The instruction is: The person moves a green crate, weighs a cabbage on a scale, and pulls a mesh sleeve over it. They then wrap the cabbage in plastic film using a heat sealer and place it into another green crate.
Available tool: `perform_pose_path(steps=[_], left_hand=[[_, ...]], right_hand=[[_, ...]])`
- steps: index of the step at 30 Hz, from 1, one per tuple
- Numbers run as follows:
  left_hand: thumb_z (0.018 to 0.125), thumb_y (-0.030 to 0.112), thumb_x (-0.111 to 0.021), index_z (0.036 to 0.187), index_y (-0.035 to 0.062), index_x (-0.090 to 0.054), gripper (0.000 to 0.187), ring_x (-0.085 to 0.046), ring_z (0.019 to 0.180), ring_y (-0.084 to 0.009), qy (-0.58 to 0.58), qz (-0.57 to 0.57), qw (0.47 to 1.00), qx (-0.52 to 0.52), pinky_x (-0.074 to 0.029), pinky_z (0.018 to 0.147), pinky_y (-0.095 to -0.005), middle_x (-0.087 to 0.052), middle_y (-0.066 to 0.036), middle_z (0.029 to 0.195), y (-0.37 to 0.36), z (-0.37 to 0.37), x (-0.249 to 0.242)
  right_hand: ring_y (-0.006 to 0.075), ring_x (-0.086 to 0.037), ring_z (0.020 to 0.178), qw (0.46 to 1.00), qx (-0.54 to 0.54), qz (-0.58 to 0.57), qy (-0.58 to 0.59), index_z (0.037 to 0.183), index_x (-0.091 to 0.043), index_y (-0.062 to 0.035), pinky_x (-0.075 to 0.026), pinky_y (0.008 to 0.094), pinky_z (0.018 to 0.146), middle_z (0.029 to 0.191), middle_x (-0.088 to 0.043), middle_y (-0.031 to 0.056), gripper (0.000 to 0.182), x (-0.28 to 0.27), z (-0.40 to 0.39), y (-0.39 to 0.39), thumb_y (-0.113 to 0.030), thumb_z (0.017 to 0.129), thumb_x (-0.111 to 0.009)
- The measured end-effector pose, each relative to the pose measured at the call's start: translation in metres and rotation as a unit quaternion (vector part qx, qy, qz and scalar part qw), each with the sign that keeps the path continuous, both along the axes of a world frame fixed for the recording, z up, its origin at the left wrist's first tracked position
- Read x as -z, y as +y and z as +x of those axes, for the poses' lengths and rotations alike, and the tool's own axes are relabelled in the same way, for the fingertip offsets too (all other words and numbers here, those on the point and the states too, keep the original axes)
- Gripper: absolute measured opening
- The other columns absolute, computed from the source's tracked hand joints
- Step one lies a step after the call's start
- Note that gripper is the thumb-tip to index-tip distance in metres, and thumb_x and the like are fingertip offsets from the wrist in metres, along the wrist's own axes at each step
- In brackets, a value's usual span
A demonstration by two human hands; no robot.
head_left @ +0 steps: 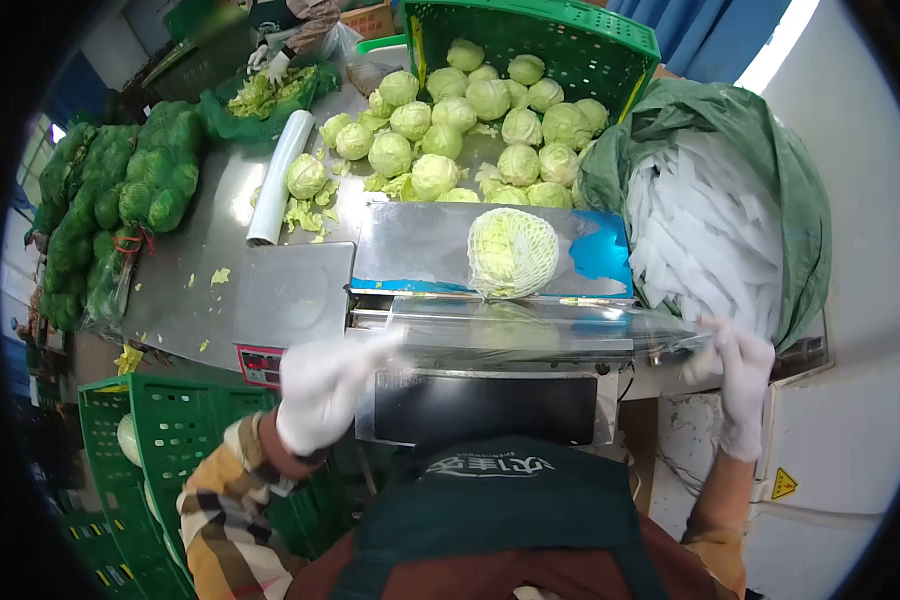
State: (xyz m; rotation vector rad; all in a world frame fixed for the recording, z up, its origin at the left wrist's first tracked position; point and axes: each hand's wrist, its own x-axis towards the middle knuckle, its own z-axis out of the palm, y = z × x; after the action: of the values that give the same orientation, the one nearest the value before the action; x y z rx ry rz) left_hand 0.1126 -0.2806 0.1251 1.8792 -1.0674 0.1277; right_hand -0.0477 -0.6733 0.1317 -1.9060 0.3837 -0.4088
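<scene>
Clear plastic film point(540, 330) is stretched between my two white-gloved hands, low across the front of the wrapping machine point(420, 250). My left hand point(330, 385), somewhat blurred, pinches the film's left end. At the right end, my right hand point(735, 375) grips the film's other corner. Just beyond the film, a cabbage point(510, 252) in a white foam net sits on the machine's metal top, touched by neither hand. Below the film lies the machine's dark front plate point(485, 408).
Several loose cabbages point(435, 175) spill from a tipped green crate point(560, 30). White foam nets point(705, 230) fill a green sack point(800, 200) at right. A scale point(295, 290), film roll point(280, 180) and netted cabbages point(160, 165) lie left. A co-worker's gloved hand point(275, 68) handles leaves behind.
</scene>
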Motion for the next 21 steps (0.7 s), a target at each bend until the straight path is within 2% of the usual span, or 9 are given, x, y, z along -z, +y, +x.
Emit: perform_pose_path(steps=[2, 4, 6, 8, 9, 11, 12, 16, 21], left_hand=[[0.103, 0.014, -0.043, 0.122, -0.0066, -0.06, 0.033, -0.067, 0.097, -0.0185, 0.178, -0.123, 0.973, -0.074, -0.049, 0.092, -0.0301, -0.072, -0.014, 0.102, -0.041, 0.033, 0.007], [0.103, 0.015, -0.042, 0.126, -0.0064, -0.057, 0.034, -0.061, 0.113, -0.0191, 0.187, -0.189, 0.964, -0.03, -0.043, 0.101, -0.0313, -0.066, -0.018, 0.117, -0.075, 0.098, 0.035], [0.096, 0.024, -0.059, 0.142, -0.0054, -0.039, 0.058, -0.046, 0.131, -0.0229, 0.297, -0.095, 0.947, 0.082, -0.034, 0.11, -0.0344, -0.049, -0.022, 0.14, -0.095, 0.156, 0.065], [0.088, 0.025, -0.068, 0.146, -0.0043, -0.026, 0.077, -0.034, 0.138, -0.0248, 0.278, 0.024, 0.95, 0.14, -0.026, 0.114, -0.0349, -0.037, -0.022, 0.147, -0.104, 0.158, 0.089], [0.081, 0.026, -0.076, 0.151, -0.0033, -0.013, 0.099, -0.022, 0.145, -0.0266, 0.252, 0.144, 0.937, 0.196, -0.018, 0.118, -0.0354, -0.025, -0.022, 0.154, -0.108, 0.157, 0.101], [0.063, 0.024, -0.089, 0.153, 0.002, 0.004, 0.131, -0.012, 0.147, -0.0263, 0.175, 0.159, 0.953, 0.191, -0.014, 0.119, -0.0351, -0.01, -0.02, 0.159, -0.114, 0.154, 0.128], [0.066, 0.027, -0.088, 0.153, 0.0028, -0.007, 0.121, -0.024, 0.144, -0.0317, 0.197, 0.088, 0.96, 0.178, -0.022, 0.117, -0.036, -0.024, -0.027, 0.152, -0.121, 0.155, 0.133], [0.066, 0.025, -0.089, 0.153, 0.0041, -0.017, 0.115, -0.037, 0.138, -0.0278, 0.257, 0.048, 0.957, 0.124, -0.03, 0.113, -0.0378, -0.038, -0.022, 0.147, -0.13, 0.161, 0.142], [0.077, 0.021, -0.081, 0.15, 0.0025, -0.025, 0.094, -0.044, 0.131, -0.0215, 0.38, -0.05, 0.913, 0.137, -0.037, 0.109, -0.034, -0.043, -0.015, 0.145, -0.137, 0.162, 0.134]], right_hand=[[0.0202, -0.067, 0.076, 0.99, 0.082, 0.026, -0.116, 0.115, -0.058, 0.0132, -0.054, 0.0288, 0.073, 0.086, -0.068, 0.0148, 0.036, 0.039, 0.06, -0.021, -0.018, 0.103, -0.045], [0.0214, -0.059, 0.114, 0.984, 0.018, 0.089, -0.154, 0.125, -0.059, 0.0052, -0.043, 0.0306, 0.1, 0.122, -0.063, 0.0154, 0.033, 0.055, 0.124, -0.025, -0.011, 0.097, -0.054], [0.0223, -0.05, 0.128, 0.99, -0.088, 0.063, -0.086, 0.136, -0.049, 0.0023, -0.036, 0.0317, 0.108, 0.137, -0.054, 0.0158, 0.048, 0.071, 0.171, -0.02, -0.017, 0.093, -0.061], [0.0273, -0.031, 0.142, 0.955, -0.242, -0.161, 0.063, 0.148, -0.027, 0.0028, -0.025, 0.0344, 0.115, 0.153, -0.032, 0.0207, 0.094, 0.094, 0.19, -0.018, -0.028, 0.077, -0.078], [0.0266, -0.023, 0.145, 0.915, -0.333, -0.204, 0.096, 0.151, -0.015, 0.005, -0.021, 0.0325, 0.116, 0.157, -0.022, 0.0202, 0.105, 0.111, 0.197, -0.018, -0.022, 0.074, -0.081], [0.0216, -0.022, 0.144, 0.911, -0.404, 0.008, 0.082, 0.152, -0.004, 0.0025, -0.019, 0.0334, 0.118, 0.158, -0.017, 0.0154, 0.124, 0.15, 0.203, 0.001, -0.004, 0.061, -0.088], [0.0206, -0.023, 0.143, 0.921, -0.376, 0.031, 0.096, 0.153, -0.003, 0.0017, -0.02, 0.033, 0.117, 0.158, -0.018, 0.0141, 0.125, 0.151, 0.207, 0.01, -0.001, 0.06, -0.088], [0.0197, -0.026, 0.141, 0.933, -0.332, 0.122, 0.071, 0.153, -0.006, 0.0, -0.025, 0.0318, 0.115, 0.156, -0.021, 0.0126, 0.122, 0.152, 0.219, 0.015, 0.002, 0.06, -0.086], [0.0193, -0.036, 0.135, 0.949, -0.282, 0.134, 0.039, 0.151, -0.021, 0.001, -0.029, 0.0321, 0.112, 0.147, -0.038, 0.0124, 0.1, 0.142, 0.214, 0.011, -0.01, 0.072, -0.081]])
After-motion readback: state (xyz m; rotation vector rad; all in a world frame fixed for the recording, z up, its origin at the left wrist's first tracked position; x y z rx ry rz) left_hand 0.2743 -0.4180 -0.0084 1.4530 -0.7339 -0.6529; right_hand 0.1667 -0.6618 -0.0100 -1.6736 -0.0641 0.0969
